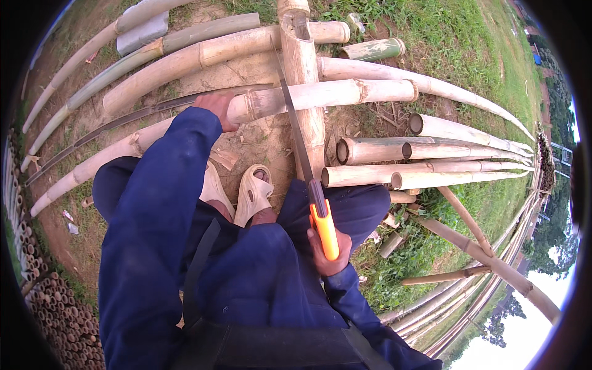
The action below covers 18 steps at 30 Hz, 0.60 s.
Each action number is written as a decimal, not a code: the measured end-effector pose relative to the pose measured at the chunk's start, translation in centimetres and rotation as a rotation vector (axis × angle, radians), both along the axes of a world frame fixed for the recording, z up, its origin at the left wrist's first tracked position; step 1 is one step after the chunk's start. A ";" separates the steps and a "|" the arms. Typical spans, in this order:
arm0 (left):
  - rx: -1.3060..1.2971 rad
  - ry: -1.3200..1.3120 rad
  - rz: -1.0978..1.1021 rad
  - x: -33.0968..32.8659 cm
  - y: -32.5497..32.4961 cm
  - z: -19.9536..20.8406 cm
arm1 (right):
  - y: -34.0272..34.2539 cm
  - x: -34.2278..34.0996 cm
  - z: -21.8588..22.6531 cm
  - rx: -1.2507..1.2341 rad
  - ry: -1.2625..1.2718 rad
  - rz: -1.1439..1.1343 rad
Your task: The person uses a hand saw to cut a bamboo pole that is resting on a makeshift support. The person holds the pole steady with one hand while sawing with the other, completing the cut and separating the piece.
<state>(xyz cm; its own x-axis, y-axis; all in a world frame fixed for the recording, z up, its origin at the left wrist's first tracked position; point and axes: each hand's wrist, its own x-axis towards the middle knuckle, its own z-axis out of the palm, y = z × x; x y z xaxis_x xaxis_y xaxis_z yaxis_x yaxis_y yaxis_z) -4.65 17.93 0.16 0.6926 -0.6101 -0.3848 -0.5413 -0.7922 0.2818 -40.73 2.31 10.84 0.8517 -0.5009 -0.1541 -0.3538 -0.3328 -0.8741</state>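
Note:
My right hand (pixel 332 250) is closed round the orange handle (pixel 325 229) of a handsaw. Its long dark blade (pixel 297 126) slants up and away across a pale bamboo pole (pixel 345 94). Whether the teeth have cut into the pole cannot be seen. Left of the blade, my left hand (pixel 217 110) is wrapped over that same pole, its fingers partly hidden by the sleeve. Beneath the pole, a thicker bamboo post (pixel 304 65) runs away from me and bears it crosswise; an open hollow shows near its far end.
Several bamboo poles lie on the left, one of them greenish (pixel 209 28). Cut pole ends (pixel 364 150) stick out beside my right knee. A short green bamboo piece (pixel 373 49) rests on the grass. My sandals (pixel 253 192) stand on bare soil; stacked bamboo (pixel 65 314) fills the lower left.

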 end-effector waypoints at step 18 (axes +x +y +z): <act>0.012 0.072 -0.025 1.9 -0.8 -0.6 | -1.6 6.5 -3.1 0.109 -0.043 -0.001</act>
